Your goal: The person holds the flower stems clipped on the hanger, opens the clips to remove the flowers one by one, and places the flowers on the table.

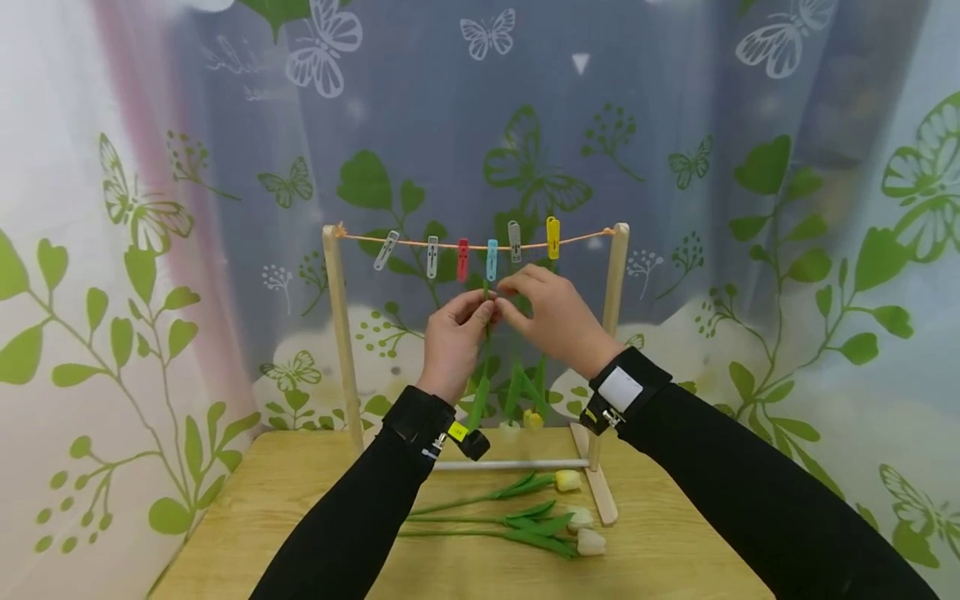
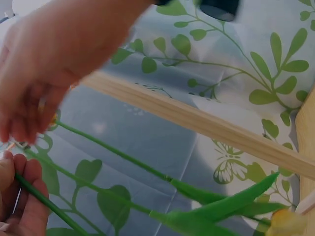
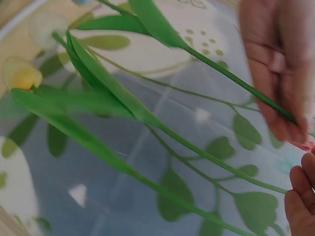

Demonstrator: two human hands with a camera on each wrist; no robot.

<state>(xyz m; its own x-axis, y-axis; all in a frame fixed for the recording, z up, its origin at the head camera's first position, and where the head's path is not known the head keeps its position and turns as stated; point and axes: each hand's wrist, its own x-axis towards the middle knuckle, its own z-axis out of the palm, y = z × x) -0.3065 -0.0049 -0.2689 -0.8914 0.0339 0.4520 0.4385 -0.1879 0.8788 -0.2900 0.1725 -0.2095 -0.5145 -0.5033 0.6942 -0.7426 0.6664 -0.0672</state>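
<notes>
A wooden rack (image 1: 341, 333) carries an orange string (image 1: 577, 241) with several coloured clips. My left hand (image 1: 483, 310) pinches the thin green stem (image 1: 486, 350) of a tulip just under the blue clip (image 1: 492, 260). My right hand (image 1: 508, 298) meets it from the right, fingertips curled on the stem's top end. In the left wrist view the left hand (image 2: 19, 196) grips the stem (image 2: 44, 204), with the right hand (image 2: 44, 73) above. In the right wrist view the left hand (image 3: 275, 64) holds the stem (image 3: 231, 78). Two tulips (image 1: 512, 430) (image 1: 534, 419) hang head down behind my hands.
Three more tulips (image 1: 567, 481) (image 1: 581, 517) (image 1: 590, 542) lie on the wooden table (image 1: 247, 508) in front of the rack's right foot (image 1: 600, 492). A red clip (image 1: 462, 259) and a yellow clip (image 1: 552, 237) hang on the string. A leaf-printed curtain (image 1: 787, 250) closes the back.
</notes>
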